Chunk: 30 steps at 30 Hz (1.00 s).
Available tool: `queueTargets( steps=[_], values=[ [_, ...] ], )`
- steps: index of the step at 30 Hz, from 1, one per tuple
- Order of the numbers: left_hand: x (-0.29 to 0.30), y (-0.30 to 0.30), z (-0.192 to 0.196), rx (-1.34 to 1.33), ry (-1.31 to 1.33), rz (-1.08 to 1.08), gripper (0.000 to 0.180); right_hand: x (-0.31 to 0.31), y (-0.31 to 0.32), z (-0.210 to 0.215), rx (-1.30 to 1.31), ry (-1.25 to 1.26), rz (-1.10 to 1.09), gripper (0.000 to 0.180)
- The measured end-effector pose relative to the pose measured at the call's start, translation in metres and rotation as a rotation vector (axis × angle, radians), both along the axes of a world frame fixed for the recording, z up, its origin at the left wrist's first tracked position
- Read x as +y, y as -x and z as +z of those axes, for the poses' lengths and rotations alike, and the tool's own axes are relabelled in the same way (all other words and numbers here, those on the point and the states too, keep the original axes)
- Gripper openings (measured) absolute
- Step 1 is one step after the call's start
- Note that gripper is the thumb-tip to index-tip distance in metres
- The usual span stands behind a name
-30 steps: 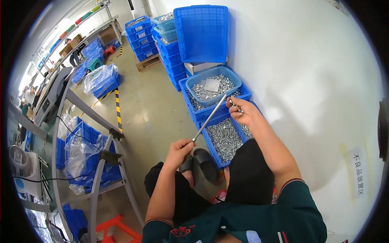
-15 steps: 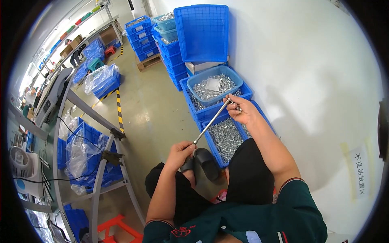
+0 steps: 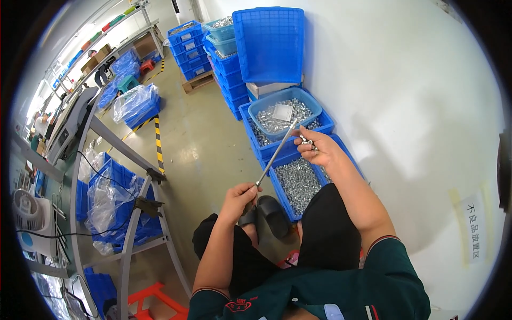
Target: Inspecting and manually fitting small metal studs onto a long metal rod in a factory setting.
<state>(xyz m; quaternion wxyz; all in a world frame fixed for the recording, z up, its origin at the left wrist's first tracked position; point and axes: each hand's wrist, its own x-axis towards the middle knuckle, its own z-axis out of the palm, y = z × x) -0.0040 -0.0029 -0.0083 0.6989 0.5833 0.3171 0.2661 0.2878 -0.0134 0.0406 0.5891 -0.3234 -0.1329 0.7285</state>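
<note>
At the far left, a grey frame [image 3: 127, 260] stands in front of blue bins [image 3: 129, 188] draped with clear plastic. Right of these, the left hand [image 3: 238, 200] is closed around the lower end of a thin metal rod [image 3: 275, 158], which slants up and to the right above the floor. A firm, low grip like this should serve well, leaving most of the rod bare and its tip steady. Beyond the tip sits a light blue tub of metal parts, and below the tub a blue crate [image 3: 280, 196] filled with small metal pieces. The right hand [image 3: 322, 149] is half curled over a few shiny pieces [image 3: 305, 141], its fingertips close to the rod's tip; whether they touch it is hard to tell at this size. Working one piece at a time between thumb and forefinger, the rest cupped behind, would probably avoid drops.
</note>
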Motion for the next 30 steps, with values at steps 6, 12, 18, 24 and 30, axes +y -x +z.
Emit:
queueTargets(
  steps=[6, 12, 18, 24, 30],
  values=[
    [-0.004, 0.001, 0.011, -0.223, 0.062, 0.007, 0.022, -0.001, 0.002, 0.003, -0.111, 0.161, -0.054, 0.024],
    [-0.004, -0.001, 0.009, -0.171, 0.08, 0.053, 0.021, -0.001, -0.003, 0.0, -0.066, 0.084, -0.064, 0.017],
    [-0.003, 0.002, 0.007, -0.062, 0.004, 0.047, 0.018, -0.001, -0.006, 0.0, 0.05, -0.04, -0.071, 0.018],
    [-0.004, 0.003, 0.003, 0.077, -0.02, 0.013, 0.019, 0.001, -0.006, -0.001, 0.12, -0.055, -0.172, 0.021],
    [-0.004, 0.001, 0.005, 0.102, 0.003, 0.001, 0.02, 0.0, -0.001, 0.001, 0.041, -0.072, -0.073, 0.02]
  ],
)
